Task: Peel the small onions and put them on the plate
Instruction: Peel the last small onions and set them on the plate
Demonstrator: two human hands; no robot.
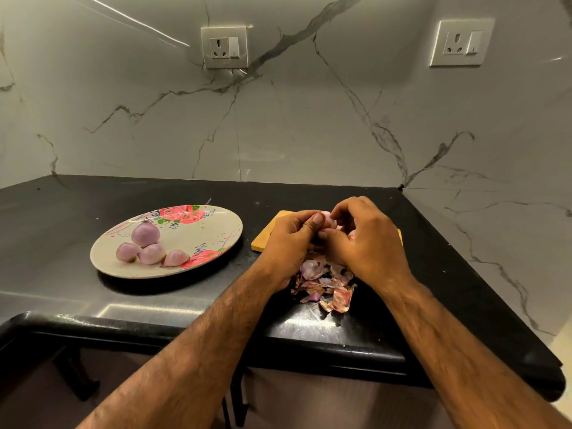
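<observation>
Left of centre, the flowered plate [201,232] on the black table [62,212] holds four peeled onions [151,253]. At centre, left hand [288,239] and right hand [368,243] grip one small onion [327,219] above a heap of peels [325,286].

Home kitchen: black countertop [185,193], marble backsplash [278,125].

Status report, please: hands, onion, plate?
Left hand and right hand grip one small onion over the board. Four peeled onions on the plate. Heap of peels below the hands; path to plate free.
</observation>
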